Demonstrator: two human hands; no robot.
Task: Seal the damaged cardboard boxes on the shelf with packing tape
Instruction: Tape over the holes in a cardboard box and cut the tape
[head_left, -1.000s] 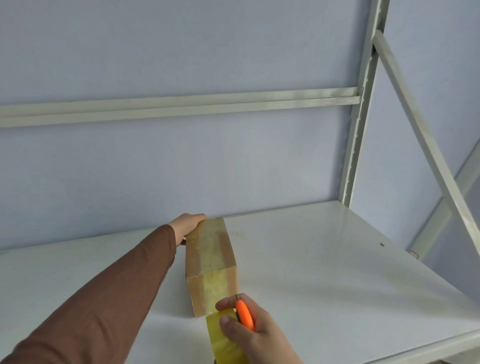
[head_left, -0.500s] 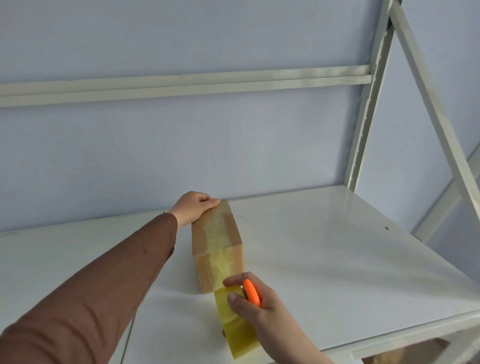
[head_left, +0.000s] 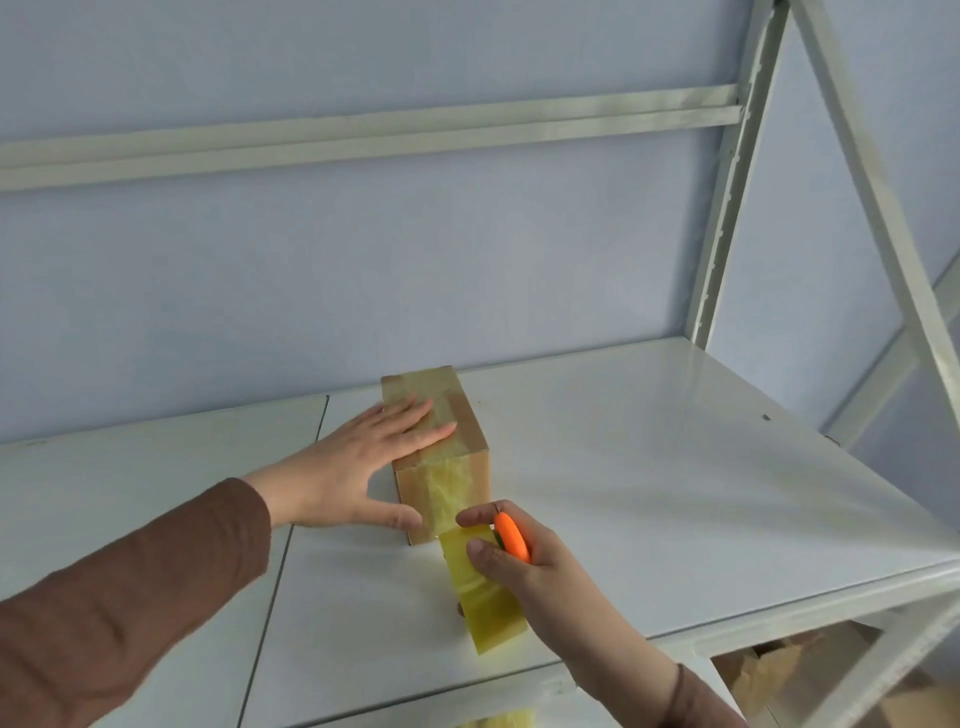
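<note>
Head view: box (head_left: 470, 415) long axis points away; left hand (head_left: 353, 467) flat on top; right hand (head_left: 524, 561) pinching tape (head_left: 485, 597)

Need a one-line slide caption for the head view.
Left hand presses tape flat on the cardboard box while right hand holds the tape roll.

Our left hand (head_left: 358, 467) lies flat on top of the cardboard box (head_left: 470, 441), fingers straight and spread across its upper face, thumb stretched down along its near left side. The brown-sleeved left forearm runs back from the box toward us. Our right hand (head_left: 519, 558) sits just in front of the box's near face, fingers curled round the orange cutter (head_left: 511, 538), thumb pinching the tape strip (head_left: 483, 597).
</note>
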